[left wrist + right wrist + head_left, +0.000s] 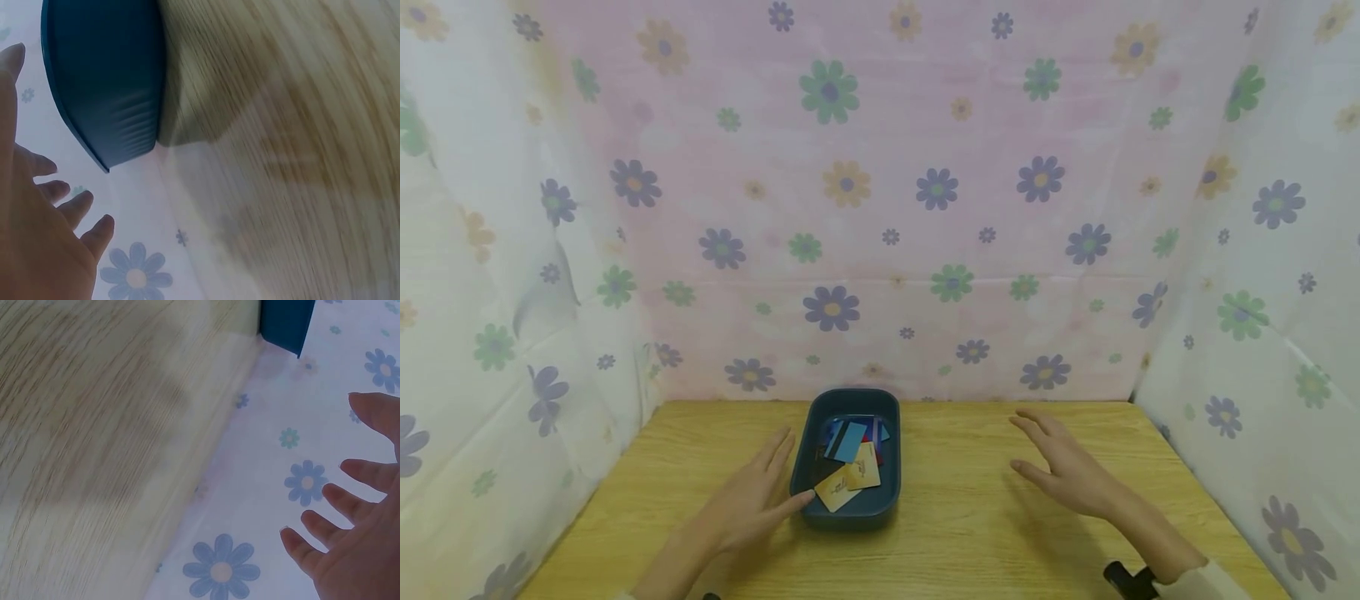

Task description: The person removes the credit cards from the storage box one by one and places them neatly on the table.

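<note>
A dark blue tray [809, 433] stands at the back middle of the wooden table [970, 517]. Inside it lie several cards: tan cards [848, 485] at the front and blue cards [850, 440] behind them. My left hand [752, 500] lies flat with straight fingers just left of the tray, its thumb tip at the tray's front left corner. My right hand [1063, 467] hovers open over the table right of the tray, holding nothing. In the left wrist view the tray wall [106, 81] fills the upper left beside my left hand [44, 237]. My right hand [356, 537] shows spread fingers.
Flower-printed cloth [880, 200] walls the table at the back and both sides. A dark strap [1127, 579] shows at my right wrist. The tray corner [284, 322] appears at the top of the right wrist view.
</note>
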Tool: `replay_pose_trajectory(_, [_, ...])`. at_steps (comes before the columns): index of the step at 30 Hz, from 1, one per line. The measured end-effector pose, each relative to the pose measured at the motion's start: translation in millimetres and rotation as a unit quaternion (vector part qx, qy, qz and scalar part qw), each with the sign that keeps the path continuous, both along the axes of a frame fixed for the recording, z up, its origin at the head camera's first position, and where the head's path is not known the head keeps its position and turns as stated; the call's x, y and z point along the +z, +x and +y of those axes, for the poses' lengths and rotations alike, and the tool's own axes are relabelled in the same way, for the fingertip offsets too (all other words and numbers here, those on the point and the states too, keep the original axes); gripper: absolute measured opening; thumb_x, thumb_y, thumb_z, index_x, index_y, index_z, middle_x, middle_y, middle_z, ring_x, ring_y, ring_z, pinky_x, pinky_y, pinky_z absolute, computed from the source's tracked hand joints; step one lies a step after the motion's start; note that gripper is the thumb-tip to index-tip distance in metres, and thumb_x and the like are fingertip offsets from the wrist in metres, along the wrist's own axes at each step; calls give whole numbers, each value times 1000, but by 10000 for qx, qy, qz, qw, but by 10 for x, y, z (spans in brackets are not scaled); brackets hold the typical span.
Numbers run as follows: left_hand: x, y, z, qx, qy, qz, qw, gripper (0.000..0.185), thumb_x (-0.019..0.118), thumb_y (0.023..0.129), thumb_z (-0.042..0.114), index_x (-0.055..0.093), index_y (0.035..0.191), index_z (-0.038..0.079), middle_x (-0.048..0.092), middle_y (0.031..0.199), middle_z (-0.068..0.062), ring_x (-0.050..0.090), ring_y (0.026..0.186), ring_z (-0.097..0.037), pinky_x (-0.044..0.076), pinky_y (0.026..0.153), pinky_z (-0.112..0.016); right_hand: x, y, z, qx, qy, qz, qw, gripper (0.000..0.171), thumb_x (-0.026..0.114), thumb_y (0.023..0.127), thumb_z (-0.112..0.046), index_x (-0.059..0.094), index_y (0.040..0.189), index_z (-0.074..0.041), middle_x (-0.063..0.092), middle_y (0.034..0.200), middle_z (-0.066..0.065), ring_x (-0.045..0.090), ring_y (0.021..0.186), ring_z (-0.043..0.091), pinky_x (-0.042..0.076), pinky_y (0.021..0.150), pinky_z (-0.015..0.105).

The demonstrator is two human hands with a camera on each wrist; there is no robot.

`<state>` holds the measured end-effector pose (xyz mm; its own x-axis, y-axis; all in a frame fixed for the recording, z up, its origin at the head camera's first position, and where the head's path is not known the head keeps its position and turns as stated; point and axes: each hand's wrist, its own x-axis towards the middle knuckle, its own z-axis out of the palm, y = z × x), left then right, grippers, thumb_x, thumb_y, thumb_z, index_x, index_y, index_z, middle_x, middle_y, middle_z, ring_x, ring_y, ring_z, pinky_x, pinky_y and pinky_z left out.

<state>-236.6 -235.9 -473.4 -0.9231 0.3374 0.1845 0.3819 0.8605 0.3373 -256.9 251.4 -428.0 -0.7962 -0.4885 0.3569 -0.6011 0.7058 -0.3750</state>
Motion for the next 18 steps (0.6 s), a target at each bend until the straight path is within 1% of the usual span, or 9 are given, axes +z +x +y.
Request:
replay_pose_trajectory(3, [7, 7, 49, 7, 9, -86, 10000, 99, 49, 98, 70, 9, 166, 9, 8, 172, -11, 30, 150, -40, 35, 115, -60, -5, 2, -56, 62, 13, 4, 10000, 63, 68, 101, -24, 41, 152, 0, 40, 155, 25, 41, 138, 50, 43, 102, 68])
replay_pose_trajectory(8, [2, 20, 102, -53, 58, -122, 9999, 99, 52, 98, 66, 10, 165, 8, 5, 172, -10, 31, 150, -41, 37, 113, -61, -3, 4, -146, 156, -17, -66, 9999, 63, 66, 102, -28, 42, 153, -1, 41, 155, 22, 41, 139, 48, 43, 102, 67])
replay_pose_trajectory(14, [-22, 41, 119, -55, 76, -177, 9998, 101, 52, 98, 68, 11, 165, 5, 4, 172, -11, 29, 150, -42, 36, 114, -63, 2, 15, -245, 269, -13, -94, 9996, 63, 67, 101, -28, 42, 153, -1, 40, 156, 22, 39, 141, 47, 42, 104, 66])
replay_pose_trajectory(18, [-22, 50, 135, -30, 13, -174, 9998, 101, 51, 98, 69, 11, 164, 4, 4, 172, -12, 28, 151, -43, 34, 114, -63, 25, 16, -319, 346, 26, -162, 9993, 63, 65, 103, -32, 42, 154, -2, 40, 157, 20, 39, 142, 45, 42, 106, 65])
